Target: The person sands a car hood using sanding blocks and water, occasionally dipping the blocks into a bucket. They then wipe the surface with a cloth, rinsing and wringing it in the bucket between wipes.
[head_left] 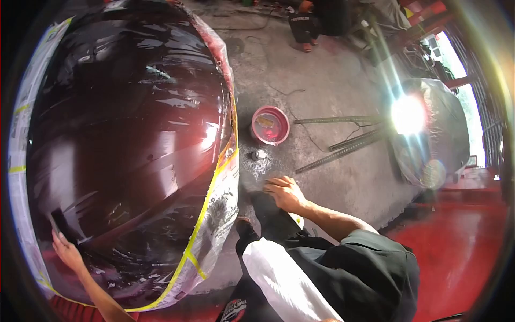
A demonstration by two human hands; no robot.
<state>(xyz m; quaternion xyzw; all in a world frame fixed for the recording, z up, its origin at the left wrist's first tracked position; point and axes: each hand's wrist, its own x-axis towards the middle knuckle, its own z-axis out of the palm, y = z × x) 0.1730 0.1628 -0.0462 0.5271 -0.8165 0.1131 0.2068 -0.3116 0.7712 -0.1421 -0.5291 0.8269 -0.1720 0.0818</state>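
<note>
My left hand (68, 252) is closed on a dark, flat sanding block (63, 222), which lies against the lower left of a glossy dark red car panel (123, 139). Water streaks and bright reflections cover this panel. My right hand (287, 193) lies over my knee, on the dark trouser leg (271, 217), with its fingers stretched out and nothing visible in them. White cloth (281, 279) shows across my body, just below that leg.
Masking paper (217, 214) with yellow tape edges the panel. A pink bucket (287, 129) holds water and a sponge; a small container (259, 155) stands below it. A bright lamp (409, 114) has long stand legs (338, 120) across the floor. Another person (306, 27) is at the top.
</note>
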